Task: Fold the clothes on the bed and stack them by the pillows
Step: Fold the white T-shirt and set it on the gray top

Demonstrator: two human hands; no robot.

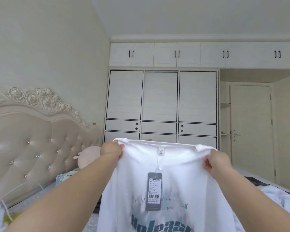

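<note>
Bedroom with a white wardrobe (pixel 161 97) on the far wall, a closed door (pixel 251 128) to its right and a tufted headboard (pixel 32 144) on the left. Left hand (pixel 111 149) and right hand (pixel 216 162) are each clamped on a shoulder of a white T-shirt (pixel 172 166), held up in the air and spread between them above the bed, dark hang tag (pixel 154 191) dangling from the collar. Outward: pink plush toy (pixel 89 156) by the headboard, more pale clothing (pixel 278 198) lying on the bed at right.
</note>
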